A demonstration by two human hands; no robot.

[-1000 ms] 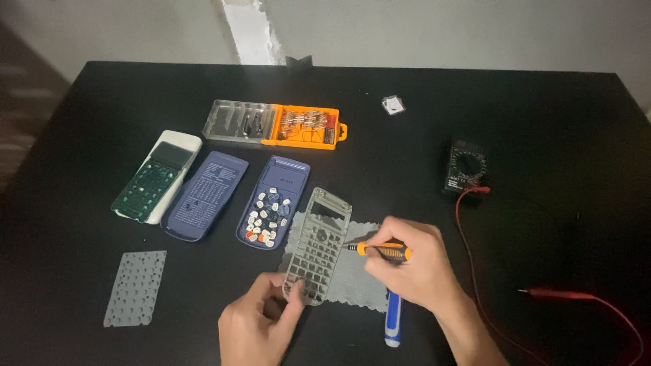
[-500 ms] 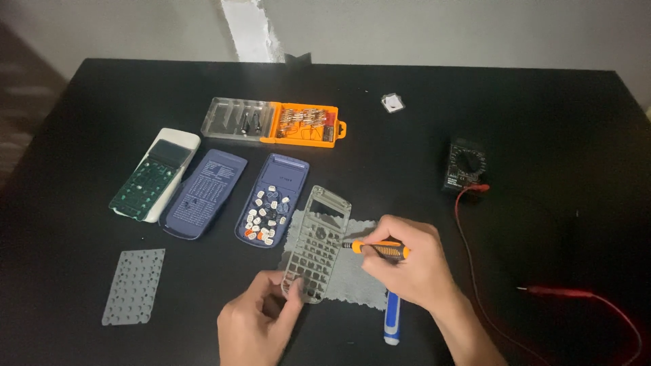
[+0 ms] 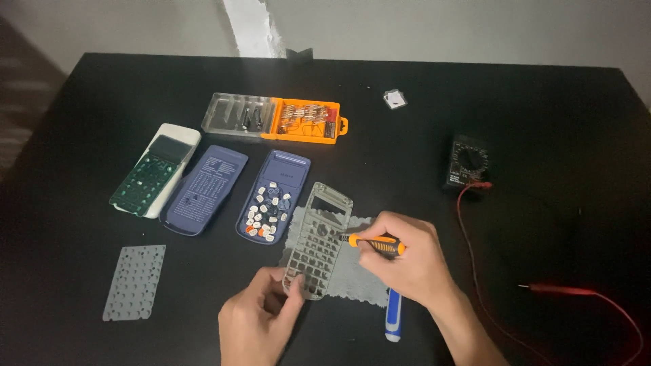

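Left hand [image 3: 261,318] grips keypad frame [image 3: 317,241]; right hand [image 3: 407,261] holds screwdriver [image 3: 371,242].

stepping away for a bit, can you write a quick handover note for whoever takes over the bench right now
Left hand grips the lower edge of the grey calculator front frame, tilted up over a grey cloth.
Right hand holds an orange-handled screwdriver, tip at the frame's middle.
Done: calculator is apart. Blue shell holding loose keys, blue back cover, circuit board in white shell and rubber keypad mat lie to the left.
Left: work on the frame appears unfinished; parts are unassembled.
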